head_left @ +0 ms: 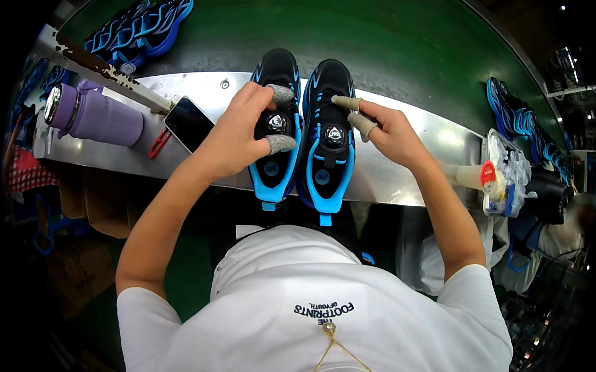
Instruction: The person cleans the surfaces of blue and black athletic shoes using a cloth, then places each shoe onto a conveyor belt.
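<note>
Two black sneakers with bright blue trim stand side by side on the metal bench edge, heels toward me. Over the left sneaker [271,171] is my left hand [240,129], thumb and forefinger spread on either side of its round black dial [278,124]. Grey covers wrap those fingertips. My right hand [381,124] reaches in from the right to the right sneaker [322,175]. Its covered forefinger touches or nearly touches the blue laces, and the covered thumb is near the right sneaker's dial [334,136]. A gap shows between these two fingers.
A purple tumbler [108,117], a dark phone [189,124] and a red clip-like object [159,143] sit left, beside a chipped metal post [103,68]. More sneakers [148,30] rest on the green surface [391,25]. At right are a cup [475,176] and a plastic-filled tray [502,156].
</note>
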`<move>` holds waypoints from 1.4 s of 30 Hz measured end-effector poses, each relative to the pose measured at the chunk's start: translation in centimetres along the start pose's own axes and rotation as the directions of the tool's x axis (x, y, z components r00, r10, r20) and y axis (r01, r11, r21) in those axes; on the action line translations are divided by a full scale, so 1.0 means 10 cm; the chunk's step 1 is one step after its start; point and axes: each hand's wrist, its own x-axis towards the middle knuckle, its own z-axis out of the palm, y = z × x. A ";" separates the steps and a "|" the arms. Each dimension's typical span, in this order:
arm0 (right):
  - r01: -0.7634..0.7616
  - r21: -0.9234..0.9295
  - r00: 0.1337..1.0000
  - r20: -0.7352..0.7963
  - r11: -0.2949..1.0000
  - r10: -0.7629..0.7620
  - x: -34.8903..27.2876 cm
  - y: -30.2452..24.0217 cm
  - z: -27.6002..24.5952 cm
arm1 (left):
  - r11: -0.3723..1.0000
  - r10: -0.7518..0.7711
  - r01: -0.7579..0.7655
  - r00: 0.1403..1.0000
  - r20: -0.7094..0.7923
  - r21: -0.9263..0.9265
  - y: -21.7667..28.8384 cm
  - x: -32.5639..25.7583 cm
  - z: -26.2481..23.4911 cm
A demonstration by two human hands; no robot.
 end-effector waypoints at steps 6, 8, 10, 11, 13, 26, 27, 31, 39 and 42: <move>0.016 -0.003 1.000 -0.006 1.000 -0.016 -0.03 0.00 0.00 | 0.964 -0.131 0.166 0.976 0.175 -0.206 -0.12 0.02 -0.11; -0.023 0.024 1.000 -0.006 0.999 0.024 -0.04 0.00 -0.03 | 0.997 0.041 -0.036 0.996 0.081 -0.070 -0.08 -0.01 -0.07; -0.023 0.034 1.000 -0.009 0.999 0.023 -0.05 0.00 -0.02 | 1.000 0.022 -0.023 0.999 0.049 0.008 -0.03 0.02 -0.03; -0.024 0.045 1.000 -0.012 0.999 0.025 -0.05 0.01 -0.01 | 0.996 0.005 -0.006 1.000 0.019 0.084 0.00 0.04 -0.02; -0.018 0.033 1.000 -0.011 0.999 0.019 -0.07 0.03 0.00 | 0.992 -0.037 0.032 0.998 0.042 0.120 0.00 0.05 -0.05; 0.114 -0.101 0.992 0.074 0.988 -0.107 0.28 -0.50 0.06 | 0.611 -0.473 0.456 0.866 0.164 -0.647 0.09 -0.70 -0.05; 0.312 -0.070 0.947 0.102 0.947 -0.305 0.40 -0.52 0.15 | 0.385 -0.524 0.483 0.816 0.245 -0.787 0.14 -0.74 0.01; 0.561 -0.207 0.777 0.467 0.801 -0.423 0.65 -0.72 0.35 | 0.113 -0.472 0.356 0.841 0.265 -0.928 0.07 -0.72 0.19; 0.619 -0.454 0.780 0.452 0.641 -0.433 0.67 -0.62 0.66 | 0.051 -0.507 0.316 0.825 0.248 -0.947 0.10 -0.59 0.37; 0.508 -0.315 0.831 0.424 0.802 -0.360 0.68 -0.65 0.55 | 0.069 -0.512 0.345 0.818 0.263 -0.936 0.13 -0.57 0.34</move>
